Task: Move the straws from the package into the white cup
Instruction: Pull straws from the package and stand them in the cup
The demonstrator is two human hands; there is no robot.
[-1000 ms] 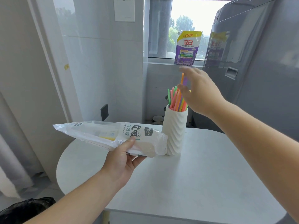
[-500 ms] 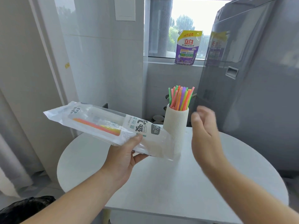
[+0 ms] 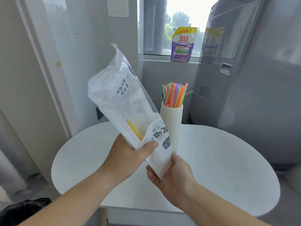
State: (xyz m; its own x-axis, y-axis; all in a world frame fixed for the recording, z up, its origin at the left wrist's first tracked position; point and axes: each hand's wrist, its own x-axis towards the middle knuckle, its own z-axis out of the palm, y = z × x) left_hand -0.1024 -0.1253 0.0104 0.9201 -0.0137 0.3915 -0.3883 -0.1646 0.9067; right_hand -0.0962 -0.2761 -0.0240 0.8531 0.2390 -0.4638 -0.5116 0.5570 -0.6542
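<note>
The clear and white straw package (image 3: 123,101) stands tilted upright above the table, its far end pointing up and left. My left hand (image 3: 130,154) grips its lower part, thumb across the printed label. My right hand (image 3: 171,173) holds the bottom end from below and the right. A yellow-orange straw (image 3: 134,130) shows through the plastic just above my left thumb. Behind the package stands the ribbed white cup (image 3: 172,123), holding several coloured straws (image 3: 175,94) upright.
The round white table (image 3: 219,168) carries only the cup. A grey appliance (image 3: 252,87) stands at the right. A purple detergent pouch (image 3: 182,44) sits on the window sill. A black bag (image 3: 21,211) lies at the lower left.
My right hand left the straws in the cup, dropped down and took the package's bottom end. My left hand swung the package from lying flat to nearly upright.
</note>
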